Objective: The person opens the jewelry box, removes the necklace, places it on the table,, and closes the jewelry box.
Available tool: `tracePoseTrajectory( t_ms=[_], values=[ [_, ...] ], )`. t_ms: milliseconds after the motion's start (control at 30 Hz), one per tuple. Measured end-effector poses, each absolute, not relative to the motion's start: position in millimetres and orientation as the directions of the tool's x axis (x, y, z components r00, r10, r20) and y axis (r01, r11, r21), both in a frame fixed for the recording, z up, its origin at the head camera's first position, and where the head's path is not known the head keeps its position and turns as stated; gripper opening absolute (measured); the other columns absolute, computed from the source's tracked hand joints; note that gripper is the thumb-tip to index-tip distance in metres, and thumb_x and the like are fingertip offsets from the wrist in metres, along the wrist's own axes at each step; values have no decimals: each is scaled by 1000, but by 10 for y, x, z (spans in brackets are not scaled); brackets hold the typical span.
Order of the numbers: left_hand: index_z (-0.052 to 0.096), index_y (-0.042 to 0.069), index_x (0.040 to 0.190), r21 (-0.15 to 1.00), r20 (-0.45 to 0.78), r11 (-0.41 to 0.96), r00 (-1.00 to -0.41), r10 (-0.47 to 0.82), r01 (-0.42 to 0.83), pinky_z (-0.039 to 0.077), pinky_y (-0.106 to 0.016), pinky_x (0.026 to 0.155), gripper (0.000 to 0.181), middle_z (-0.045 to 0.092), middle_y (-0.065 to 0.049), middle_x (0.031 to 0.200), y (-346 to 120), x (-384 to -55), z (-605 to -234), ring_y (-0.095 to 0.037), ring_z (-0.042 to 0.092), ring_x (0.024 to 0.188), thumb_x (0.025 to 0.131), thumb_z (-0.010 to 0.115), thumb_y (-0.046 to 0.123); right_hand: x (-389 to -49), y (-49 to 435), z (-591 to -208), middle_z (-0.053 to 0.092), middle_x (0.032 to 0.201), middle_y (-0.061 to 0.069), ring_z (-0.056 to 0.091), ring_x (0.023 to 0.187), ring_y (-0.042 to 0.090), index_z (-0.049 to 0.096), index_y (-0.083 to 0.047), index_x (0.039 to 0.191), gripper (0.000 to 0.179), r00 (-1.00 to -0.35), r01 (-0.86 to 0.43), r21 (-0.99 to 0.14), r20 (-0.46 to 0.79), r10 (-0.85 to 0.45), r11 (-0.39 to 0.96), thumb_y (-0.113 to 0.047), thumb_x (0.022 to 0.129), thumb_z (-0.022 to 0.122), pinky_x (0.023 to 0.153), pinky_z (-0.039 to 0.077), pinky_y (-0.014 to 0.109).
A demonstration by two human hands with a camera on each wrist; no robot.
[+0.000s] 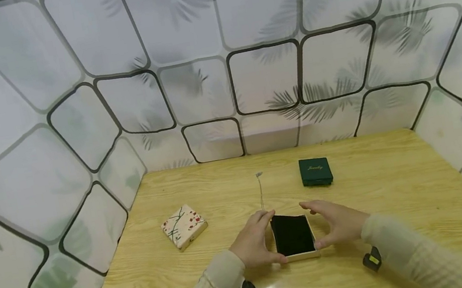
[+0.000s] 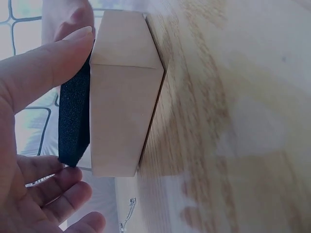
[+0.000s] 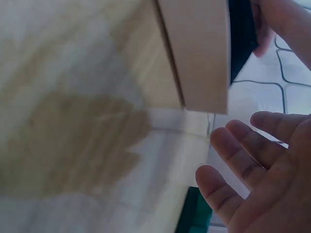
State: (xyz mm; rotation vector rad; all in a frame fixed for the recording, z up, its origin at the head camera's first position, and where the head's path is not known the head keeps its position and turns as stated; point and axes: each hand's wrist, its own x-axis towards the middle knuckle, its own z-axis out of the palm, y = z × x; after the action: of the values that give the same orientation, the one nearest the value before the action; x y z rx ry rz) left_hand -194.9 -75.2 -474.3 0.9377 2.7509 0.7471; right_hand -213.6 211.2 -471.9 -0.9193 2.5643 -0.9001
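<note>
A black foam pad (image 1: 293,235) sits in a small pale open box (image 1: 303,256) on the table; its far left corner stands raised. My left hand (image 1: 252,242) is at the box's left side. In the left wrist view its thumb and a fingertip pinch the foam pad (image 2: 74,119) at opposite ends, above the box wall (image 2: 119,121). My right hand (image 1: 338,221) is at the right side, thumb by the near right corner, other fingers spread beyond the rim. In the right wrist view these fingers are apart from the box (image 3: 199,58).
A fine chain necklace (image 1: 261,192) with a small pendant lies beyond the left hand. A floral-patterned box or lid (image 1: 184,226) lies to the left. Toward the back right sits a dark green jewelry box (image 1: 315,172). Patterned fabric (image 1: 266,78) hangs behind the wooden table (image 1: 380,170).
</note>
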Motion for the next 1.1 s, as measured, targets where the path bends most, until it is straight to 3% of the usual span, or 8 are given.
tracePoseTrajectory(
  t_ms=[233,533,800,1100],
  values=[
    [23,13,153,500,31,674,-790,613,543,41,-38,103,115,35,-4,145,-736,-1953,-4750,-21,38,130,65,82,58,-2063,2052,-4789,41,144,13,48,121,30,29,-3,150,107,-749,-504,-601,-54,-660,620,-59,71,76,99,41,55],
    [30,8,150,493,30,675,-786,617,549,42,-37,103,110,37,-3,143,-729,-1973,-4780,-19,40,129,66,81,58,-2047,2025,-4822,43,139,10,50,119,27,31,-3,149,107,-758,-516,-574,-39,-651,636,-63,70,74,97,44,50],
    [25,8,152,519,0,673,-788,616,527,42,-37,103,115,36,-5,144,-716,-1974,-4773,-20,40,128,65,82,58,-2016,2009,-4809,43,138,12,52,118,29,32,-1,148,107,-760,-529,-559,-24,-650,639,-63,71,73,96,45,51],
    [35,10,147,537,-7,681,-805,594,498,41,-38,103,101,38,-3,142,-701,-1983,-4772,-20,42,128,69,80,57,-2008,2015,-4801,44,138,10,51,118,29,32,-1,148,105,-762,-525,-564,-22,-647,638,-62,72,73,96,45,52]
  ],
)
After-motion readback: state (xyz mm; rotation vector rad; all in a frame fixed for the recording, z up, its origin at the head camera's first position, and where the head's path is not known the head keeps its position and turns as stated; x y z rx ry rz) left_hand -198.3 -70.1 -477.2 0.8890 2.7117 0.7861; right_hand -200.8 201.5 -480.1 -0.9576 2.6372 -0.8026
